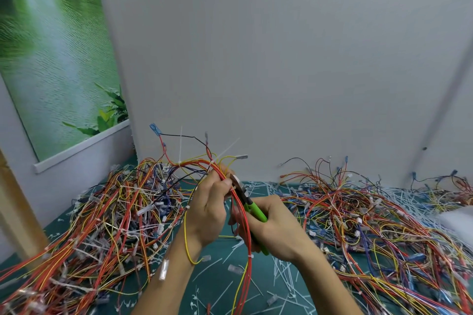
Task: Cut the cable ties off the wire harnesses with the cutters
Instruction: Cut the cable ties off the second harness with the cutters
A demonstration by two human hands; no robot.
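Bundle of red and yellow wires: light, limp; left hand pinches it beside the tie. Green-handled cutters: right hand grips the handles.

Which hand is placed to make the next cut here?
Right hand: it grips the cutters, their tip against the wire harness that the left hand holds up.

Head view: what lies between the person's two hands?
In the head view, a bundle of thin red and yellow wires runs down between the left hand and the right hand, crossed by the green-handled metal cutters.
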